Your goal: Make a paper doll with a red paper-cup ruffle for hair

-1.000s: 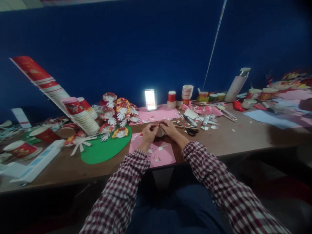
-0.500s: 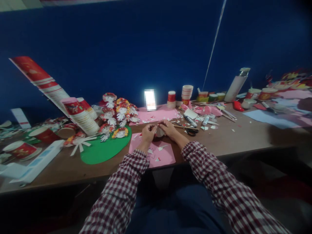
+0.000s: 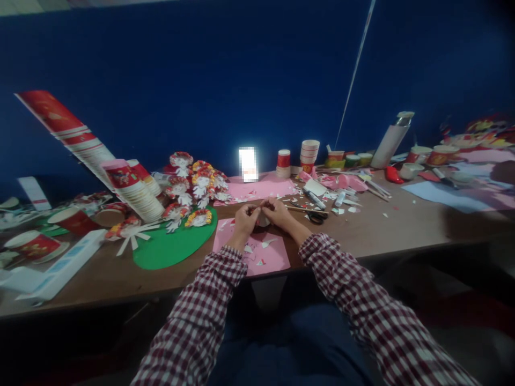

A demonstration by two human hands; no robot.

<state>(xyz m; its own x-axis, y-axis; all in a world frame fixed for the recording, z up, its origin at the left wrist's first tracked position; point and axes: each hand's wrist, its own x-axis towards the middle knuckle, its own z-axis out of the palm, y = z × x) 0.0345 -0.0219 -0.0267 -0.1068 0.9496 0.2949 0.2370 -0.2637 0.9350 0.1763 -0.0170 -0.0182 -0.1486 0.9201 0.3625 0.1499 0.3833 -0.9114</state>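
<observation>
My left hand (image 3: 245,221) and my right hand (image 3: 278,213) meet above the pink paper sheet (image 3: 271,256), fingers bent and thumbs close together. Between them shows a small pale paper piece (image 3: 263,220), pinched by both hands and mostly hidden behind my fingers. White paper scraps (image 3: 269,243) lie on the sheet below. Just right of my right hand are a thin wooden stick (image 3: 300,209) and scissors with black handles (image 3: 317,216). To the left of my left hand, a paper figure with a yellow and red curled rim (image 3: 198,218) rests on a green mat (image 3: 177,249).
Tall stacks of red and white paper cups (image 3: 134,193) lean at the left. More cups (image 3: 309,153) and a glowing phone-like screen (image 3: 248,163) stand at the back. A white flask (image 3: 389,145) and blue paper (image 3: 442,194) are at the right.
My right fingers have shifted slightly inward and closer to my left fingers over the pale paper piece. Everything on the table stays where it was.
</observation>
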